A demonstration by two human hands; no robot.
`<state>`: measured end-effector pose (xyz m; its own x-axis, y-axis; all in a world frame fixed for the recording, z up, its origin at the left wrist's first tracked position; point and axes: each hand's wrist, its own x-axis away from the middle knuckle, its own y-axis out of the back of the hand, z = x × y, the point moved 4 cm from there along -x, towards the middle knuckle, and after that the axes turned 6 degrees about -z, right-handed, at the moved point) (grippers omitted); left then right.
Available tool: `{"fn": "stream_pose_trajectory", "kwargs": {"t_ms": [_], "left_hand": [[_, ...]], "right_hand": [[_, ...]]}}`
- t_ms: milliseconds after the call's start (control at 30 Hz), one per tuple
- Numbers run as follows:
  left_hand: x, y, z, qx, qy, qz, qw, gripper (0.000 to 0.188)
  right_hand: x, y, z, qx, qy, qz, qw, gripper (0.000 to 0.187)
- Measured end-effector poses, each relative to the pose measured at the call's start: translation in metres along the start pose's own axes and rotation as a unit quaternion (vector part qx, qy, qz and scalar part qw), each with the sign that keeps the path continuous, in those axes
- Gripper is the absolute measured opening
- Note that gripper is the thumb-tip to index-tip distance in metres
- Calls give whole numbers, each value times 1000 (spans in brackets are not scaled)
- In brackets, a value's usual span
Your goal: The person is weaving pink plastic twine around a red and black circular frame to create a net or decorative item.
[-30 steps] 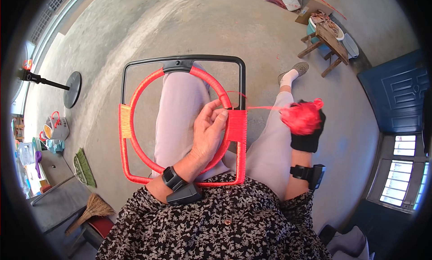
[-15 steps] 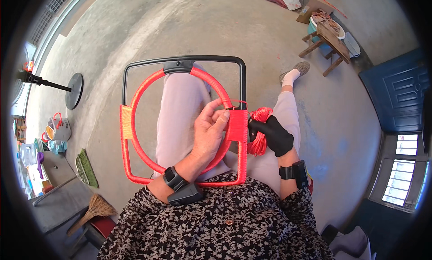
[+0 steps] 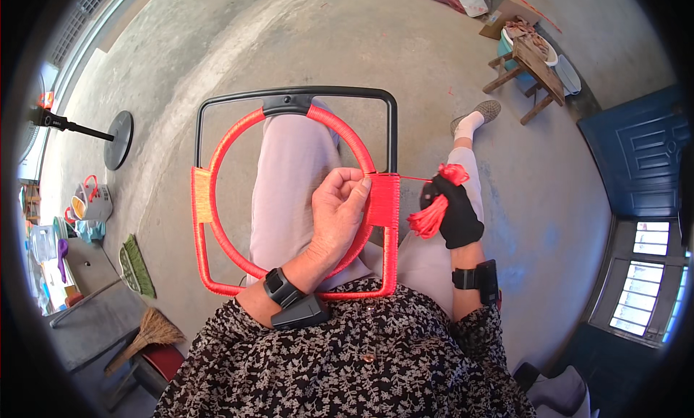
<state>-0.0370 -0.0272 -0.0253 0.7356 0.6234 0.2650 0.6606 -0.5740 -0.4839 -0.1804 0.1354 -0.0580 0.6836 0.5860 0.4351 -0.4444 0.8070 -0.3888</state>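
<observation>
Across my lap lies a rectangular frame (image 3: 390, 262) with a ring (image 3: 230, 143) inside it. Red cord wraps the ring and the frame's lower part; the upper bar (image 3: 354, 92) is bare black. My left hand (image 3: 338, 212), ungloved, pinches the ring's right side at the upper edge of the wide wrapped band (image 3: 383, 201). In a black glove, my right hand (image 3: 457, 215) is closed around a bundle of red cord (image 3: 428, 219), just right of the frame. A taut strand (image 3: 416, 178) runs from the band to that hand.
A wooden stool (image 3: 531, 67) stands at the far right by a tub of cloth (image 3: 549, 53). On the left are a round black stand base (image 3: 119, 140), a green brush (image 3: 136, 266), a straw broom (image 3: 150, 333) and a bucket (image 3: 92, 201). A blue door (image 3: 636, 147) is at right.
My right hand has moved right, away from the frame, with the cord bundle, and the strand has been drawn straight. My left hand stays pinched on the ring.
</observation>
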Motion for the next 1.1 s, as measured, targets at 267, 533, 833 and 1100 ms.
{"fn": "stream_pose_trajectory", "kwargs": {"t_ms": [267,533,833,1100], "left_hand": [[2,-4,7,21,71,30,997,12],[1,-8,5,2,115,51,992,15],[11,-15,-4,14,162,173,971,27],[8,-1,-48,-8,207,220,953,31]], "right_hand": [[17,-31,33,-52,58,-90,993,18],[52,-103,46,268,147,28,952,9],[44,54,71,-91,118,-271,951,27],[72,216,72,-356,174,-37,917,38]]}}
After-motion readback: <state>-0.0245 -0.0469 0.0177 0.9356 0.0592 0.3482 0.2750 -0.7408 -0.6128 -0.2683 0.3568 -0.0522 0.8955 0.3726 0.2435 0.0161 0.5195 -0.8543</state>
